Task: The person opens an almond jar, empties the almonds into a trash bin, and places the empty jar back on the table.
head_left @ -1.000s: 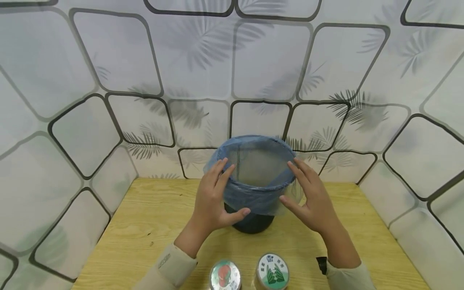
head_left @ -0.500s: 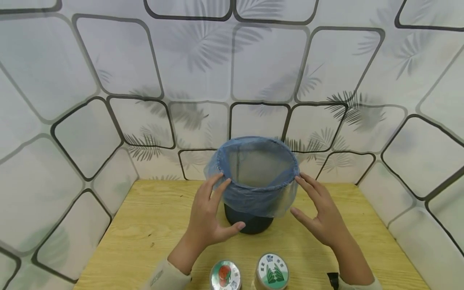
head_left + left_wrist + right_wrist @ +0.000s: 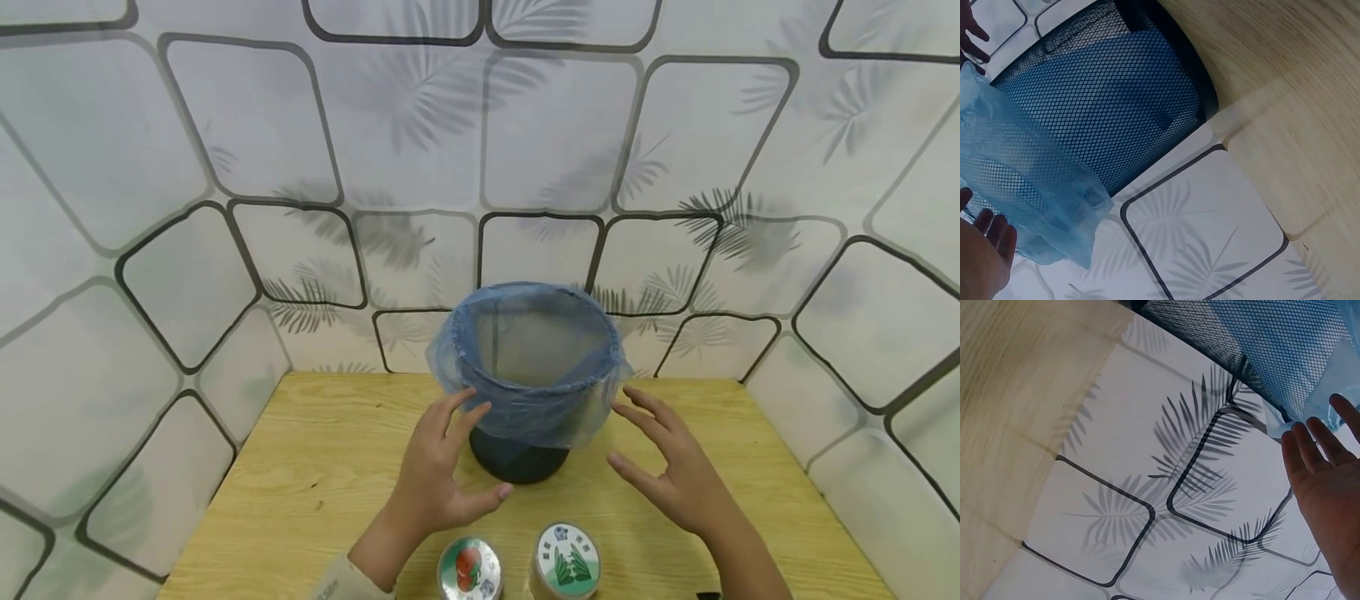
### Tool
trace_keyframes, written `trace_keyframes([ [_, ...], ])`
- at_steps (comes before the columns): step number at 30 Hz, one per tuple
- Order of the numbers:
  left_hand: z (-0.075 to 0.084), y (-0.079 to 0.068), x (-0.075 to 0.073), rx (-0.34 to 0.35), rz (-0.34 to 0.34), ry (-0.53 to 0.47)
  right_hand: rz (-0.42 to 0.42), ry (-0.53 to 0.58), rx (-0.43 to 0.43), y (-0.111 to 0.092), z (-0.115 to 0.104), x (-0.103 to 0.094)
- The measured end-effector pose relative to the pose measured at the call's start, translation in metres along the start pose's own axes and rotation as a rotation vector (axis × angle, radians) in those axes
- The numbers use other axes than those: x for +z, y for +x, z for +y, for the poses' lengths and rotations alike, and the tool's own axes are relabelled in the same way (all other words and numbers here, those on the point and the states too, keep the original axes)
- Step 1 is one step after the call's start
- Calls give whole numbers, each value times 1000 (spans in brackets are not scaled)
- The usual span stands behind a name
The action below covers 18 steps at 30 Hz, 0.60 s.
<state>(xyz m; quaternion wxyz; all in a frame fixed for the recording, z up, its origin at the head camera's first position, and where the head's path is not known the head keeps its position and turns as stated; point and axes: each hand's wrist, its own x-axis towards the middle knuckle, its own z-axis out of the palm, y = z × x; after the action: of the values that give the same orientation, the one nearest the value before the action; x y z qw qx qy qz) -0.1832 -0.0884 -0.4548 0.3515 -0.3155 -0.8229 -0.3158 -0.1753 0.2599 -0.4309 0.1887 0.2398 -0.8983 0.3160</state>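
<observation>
A dark mesh wastebasket stands upright on the wooden table, lined with a thin blue trash bag. The bag's gathered edge is folded out over the rim and hangs loosely around the upper wall. My left hand is at the near left, fingers spread and fingertips overlapping the bag's hanging edge. To the right, my right hand has its fingers extended close beside the bag. Neither hand grips anything. Through the mesh, the left wrist view shows the blue liner inside the basket.
Two round containers with printed lids stand in front of the basket: one with a red fruit picture, one with green leaves or pods. A patterned wall covering encloses the wooden table at the back and sides.
Both hands have slid down from the basket's rim toward me, fingers still spread. The bag's folded edge spreads slightly wider on the right. Basket and round containers stay in place.
</observation>
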Motion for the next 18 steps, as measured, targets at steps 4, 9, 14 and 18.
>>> trace_keyframes([
  [4, -1, -4, 0, 6, -35, -23, -73, 13, 23, -7, 3, 0],
  [9, -1, -5, -2, -1, -74, -32, -219, 42, 46, -15, 8, 3],
  [14, 0, -7, -1, 1, -93, -51, -282, 53, 88, -20, 9, 2],
  [18, 1, -8, 0, 11, -91, -66, -351, 85, 119, -24, 9, -1],
])
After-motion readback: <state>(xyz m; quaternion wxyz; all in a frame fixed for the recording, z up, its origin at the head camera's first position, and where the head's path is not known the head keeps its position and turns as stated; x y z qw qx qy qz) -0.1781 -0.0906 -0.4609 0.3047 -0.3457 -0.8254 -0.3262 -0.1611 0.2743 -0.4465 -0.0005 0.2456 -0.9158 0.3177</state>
